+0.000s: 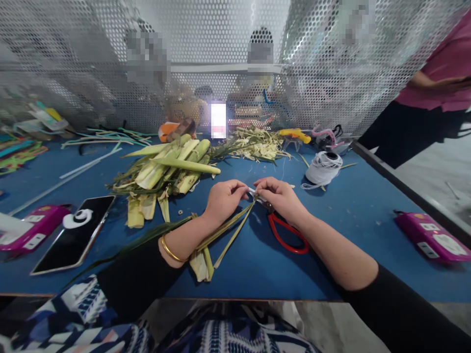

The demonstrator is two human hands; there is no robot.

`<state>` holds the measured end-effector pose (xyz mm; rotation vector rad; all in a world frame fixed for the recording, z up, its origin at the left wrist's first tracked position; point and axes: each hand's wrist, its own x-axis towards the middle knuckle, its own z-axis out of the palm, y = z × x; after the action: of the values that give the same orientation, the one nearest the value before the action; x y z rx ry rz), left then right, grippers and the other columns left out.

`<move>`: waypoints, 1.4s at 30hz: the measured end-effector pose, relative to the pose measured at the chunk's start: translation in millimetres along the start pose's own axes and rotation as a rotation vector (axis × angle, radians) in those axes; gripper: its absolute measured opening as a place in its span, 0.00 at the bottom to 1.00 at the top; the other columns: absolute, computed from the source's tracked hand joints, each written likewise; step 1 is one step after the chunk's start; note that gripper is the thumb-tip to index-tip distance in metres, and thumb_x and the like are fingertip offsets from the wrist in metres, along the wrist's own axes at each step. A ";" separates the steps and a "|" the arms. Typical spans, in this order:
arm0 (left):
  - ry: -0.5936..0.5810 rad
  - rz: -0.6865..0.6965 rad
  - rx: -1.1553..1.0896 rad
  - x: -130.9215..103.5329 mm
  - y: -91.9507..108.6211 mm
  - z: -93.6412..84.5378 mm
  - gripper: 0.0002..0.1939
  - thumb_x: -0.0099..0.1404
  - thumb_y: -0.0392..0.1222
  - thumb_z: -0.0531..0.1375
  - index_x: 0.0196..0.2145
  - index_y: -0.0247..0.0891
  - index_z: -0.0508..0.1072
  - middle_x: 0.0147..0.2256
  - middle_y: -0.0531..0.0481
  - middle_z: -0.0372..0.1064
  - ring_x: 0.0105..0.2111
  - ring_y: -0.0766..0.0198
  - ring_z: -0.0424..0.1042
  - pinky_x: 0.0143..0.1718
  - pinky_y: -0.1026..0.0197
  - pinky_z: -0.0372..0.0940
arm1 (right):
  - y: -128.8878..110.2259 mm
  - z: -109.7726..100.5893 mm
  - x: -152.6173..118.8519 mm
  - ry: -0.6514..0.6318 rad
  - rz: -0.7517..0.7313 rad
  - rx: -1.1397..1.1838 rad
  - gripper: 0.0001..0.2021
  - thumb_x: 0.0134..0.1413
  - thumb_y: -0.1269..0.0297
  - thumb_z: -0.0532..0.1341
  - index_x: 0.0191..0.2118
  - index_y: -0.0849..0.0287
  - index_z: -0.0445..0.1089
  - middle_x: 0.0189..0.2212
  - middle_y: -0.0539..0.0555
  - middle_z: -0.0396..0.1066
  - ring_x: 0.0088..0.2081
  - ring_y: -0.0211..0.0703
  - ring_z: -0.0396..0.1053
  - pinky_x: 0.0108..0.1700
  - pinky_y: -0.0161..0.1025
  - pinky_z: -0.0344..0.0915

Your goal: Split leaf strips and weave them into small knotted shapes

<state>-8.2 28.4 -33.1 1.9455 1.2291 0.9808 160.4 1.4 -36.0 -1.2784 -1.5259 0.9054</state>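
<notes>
My left hand (227, 198) is closed in a pinch on a thin white strand near the middle of the blue table (349, 206). Close beside it, my right hand (278, 196) pinches the tip of some narrow green leaf strips (234, 234), which trail down toward the table's front edge. Scissors with red handles (289, 240) lie under my right hand, their blades mostly hidden. A pile of corn husks (172, 164) lies beyond my left forearm, and a smaller husk piece (200, 264) rests near my left wrist. What exactly sits between the fingertips is too small to tell.
A white string spool (324, 169) stands at the right, before husk shreds (257, 144) and a yellow tool (295, 135). A phone (79, 238) and a magenta box (40, 228) lie left; another magenta box (432, 235) lies right. A person in pink (445, 63) stands beyond the table.
</notes>
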 end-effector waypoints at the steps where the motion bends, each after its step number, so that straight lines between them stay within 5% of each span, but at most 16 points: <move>1: 0.006 -0.019 0.016 1.0 -1.5 -0.1 0.10 0.61 0.42 0.56 0.27 0.39 0.74 0.24 0.53 0.74 0.26 0.64 0.71 0.31 0.63 0.61 | -1.0 -1.5 0.5 0.017 -0.035 -0.025 0.05 0.46 0.65 0.58 0.24 0.58 0.68 0.38 0.54 0.69 0.41 0.44 0.66 0.43 0.42 0.60; 7: 0.042 -0.167 0.035 7.8 -13.3 1.7 0.11 0.62 0.40 0.51 0.23 0.40 0.66 0.21 0.54 0.69 0.24 0.64 0.67 0.29 0.63 0.59 | -10.6 -9.7 -0.1 0.115 -0.210 -0.123 0.04 0.45 0.68 0.58 0.23 0.57 0.66 0.39 0.55 0.67 0.48 0.48 0.64 0.45 0.43 0.59; 14: 0.027 -0.160 0.043 8.0 -15.3 3.0 0.10 0.60 0.41 0.53 0.22 0.40 0.66 0.22 0.53 0.69 0.25 0.64 0.66 0.29 0.62 0.57 | -16.1 1.0 -6.7 -0.266 -0.099 0.197 0.05 0.52 0.64 0.57 0.27 0.57 0.64 0.33 0.53 0.73 0.37 0.42 0.68 0.39 0.40 0.61; 18: 0.018 -0.266 -0.291 8.9 -11.6 4.0 0.11 0.59 0.45 0.55 0.22 0.39 0.66 0.20 0.53 0.64 0.20 0.68 0.61 0.23 0.65 0.55 | -8.2 5.0 -3.7 -0.270 -0.029 0.233 0.05 0.52 0.63 0.57 0.29 0.56 0.65 0.25 0.49 0.69 0.29 0.38 0.67 0.35 0.38 0.62; 24: -0.198 -0.325 -0.787 6.8 -0.7 2.7 0.12 0.59 0.46 0.56 0.23 0.39 0.58 0.25 0.52 0.67 0.17 0.73 0.58 0.18 0.67 0.51 | -1.0 4.7 -0.3 -0.219 -0.002 0.249 0.05 0.51 0.62 0.58 0.28 0.56 0.63 0.25 0.48 0.68 0.28 0.37 0.67 0.35 0.38 0.63; 31: -0.153 -0.220 -0.528 4.1 1.2 3.5 0.11 0.62 0.40 0.54 0.23 0.39 0.58 0.19 0.58 0.59 0.17 0.73 0.56 0.21 0.68 0.53 | -1.4 4.0 -1.1 -0.251 -0.016 0.210 0.06 0.51 0.62 0.59 0.27 0.56 0.62 0.24 0.47 0.67 0.28 0.37 0.66 0.35 0.38 0.64; 37: -0.140 -0.210 -0.444 4.5 0.5 2.6 0.11 0.62 0.41 0.54 0.23 0.39 0.58 0.20 0.57 0.62 0.19 0.72 0.58 0.23 0.67 0.55 | 4.4 8.8 -0.5 -0.209 0.048 0.245 0.08 0.50 0.59 0.60 0.28 0.56 0.62 0.24 0.46 0.67 0.26 0.35 0.66 0.34 0.38 0.65; 42: -0.098 -0.058 -0.320 1.2 0.8 3.4 0.10 0.63 0.42 0.53 0.24 0.39 0.63 0.22 0.56 0.63 0.24 0.69 0.62 0.29 0.65 0.60 | 7.1 12.8 -0.2 -0.184 0.094 0.353 0.11 0.48 0.58 0.63 0.35 0.56 0.65 0.22 0.45 0.67 0.24 0.35 0.67 0.33 0.38 0.67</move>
<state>-4.6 28.8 -33.9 1.6786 0.9997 0.9745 150.4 2.9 -46.5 -1.0390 -1.3742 1.3188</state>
